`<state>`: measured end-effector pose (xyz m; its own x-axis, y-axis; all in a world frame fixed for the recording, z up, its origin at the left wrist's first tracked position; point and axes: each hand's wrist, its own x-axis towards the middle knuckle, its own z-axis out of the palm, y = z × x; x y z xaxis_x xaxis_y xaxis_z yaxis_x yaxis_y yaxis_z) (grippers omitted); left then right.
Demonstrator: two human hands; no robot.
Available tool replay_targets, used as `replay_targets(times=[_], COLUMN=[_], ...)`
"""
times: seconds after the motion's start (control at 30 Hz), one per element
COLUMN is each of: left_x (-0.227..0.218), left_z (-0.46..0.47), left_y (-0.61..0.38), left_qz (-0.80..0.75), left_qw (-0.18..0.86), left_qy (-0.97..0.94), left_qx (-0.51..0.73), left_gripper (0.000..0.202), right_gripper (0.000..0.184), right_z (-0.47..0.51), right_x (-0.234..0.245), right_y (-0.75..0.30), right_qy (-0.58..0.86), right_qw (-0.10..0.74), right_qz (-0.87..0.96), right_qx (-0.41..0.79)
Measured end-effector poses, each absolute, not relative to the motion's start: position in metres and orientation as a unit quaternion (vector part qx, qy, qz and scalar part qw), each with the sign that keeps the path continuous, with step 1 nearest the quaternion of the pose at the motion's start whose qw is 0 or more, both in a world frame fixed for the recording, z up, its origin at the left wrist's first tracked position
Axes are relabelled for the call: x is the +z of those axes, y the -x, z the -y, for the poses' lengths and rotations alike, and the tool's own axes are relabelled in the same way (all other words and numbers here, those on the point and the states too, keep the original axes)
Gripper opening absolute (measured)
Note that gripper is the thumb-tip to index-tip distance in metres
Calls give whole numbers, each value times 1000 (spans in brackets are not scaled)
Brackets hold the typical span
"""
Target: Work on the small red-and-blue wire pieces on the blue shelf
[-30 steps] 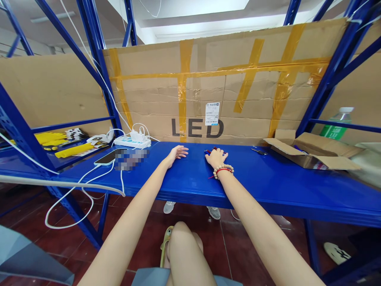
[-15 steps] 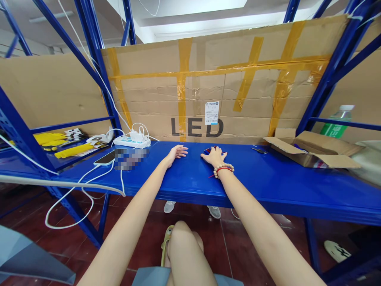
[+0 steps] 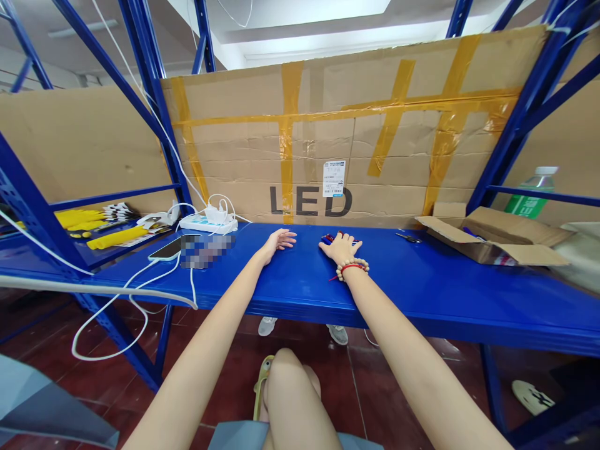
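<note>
My left hand rests on its edge on the blue tabletop, fingers loosely stretched out and holding nothing. To its right, my right hand lies palm down with fingers spread. Under and around its fingertips show small red and dark blue objects, mostly covered, so their kind is hidden. A bead bracelet and a red cord circle the right wrist. Beyond both hands stands a taped cardboard panel marked LED.
On the left lie a phone, a white power strip with cables, and yellow gloves. Right of my right hand are small dark keys and an open cardboard box. A green-labelled bottle stands behind the blue frame.
My right hand has shifted very slightly to the right, and a little more of the red and blue objects shows beside its fingers. My left hand stays in place.
</note>
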<state>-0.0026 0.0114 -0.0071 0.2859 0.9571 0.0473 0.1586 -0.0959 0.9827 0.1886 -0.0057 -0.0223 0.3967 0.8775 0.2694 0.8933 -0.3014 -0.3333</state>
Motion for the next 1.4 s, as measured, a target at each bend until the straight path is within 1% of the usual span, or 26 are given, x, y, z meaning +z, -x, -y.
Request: replay_targets(times=[0.3,0.47,0.83,0.93,1.2,1.4], left_x=[-7,-8,-8,-8,-10,-8], left_z=[-10,-11,-12,-12,-15,-13], left_y=[2,2,3,3,3,3], left_qz=[-446,-446,-447,-448,-441,-447], left_qw=[499,497,493,494,503,503], left_qy=[-629,-630,-634,-633,-626,-623], left_qx=[395,397,394,394,401,398], left_gripper=[58,57,56,56,55,55], right_gripper=[62,62,63,58,39,37], right_z=[11,11,8,9,11,10], right_x=[-20,-21,-22,-22,-23,-22], right_y=[-187,-187,-191,-190,-188,-188], right_qy=[808,813,801,798,789,786], right_qw=[225,239,207,213,244,254], right_qz=[544,530,562,564,562,562], right_qx=[-37,-23,-3,-14,-54,-52])
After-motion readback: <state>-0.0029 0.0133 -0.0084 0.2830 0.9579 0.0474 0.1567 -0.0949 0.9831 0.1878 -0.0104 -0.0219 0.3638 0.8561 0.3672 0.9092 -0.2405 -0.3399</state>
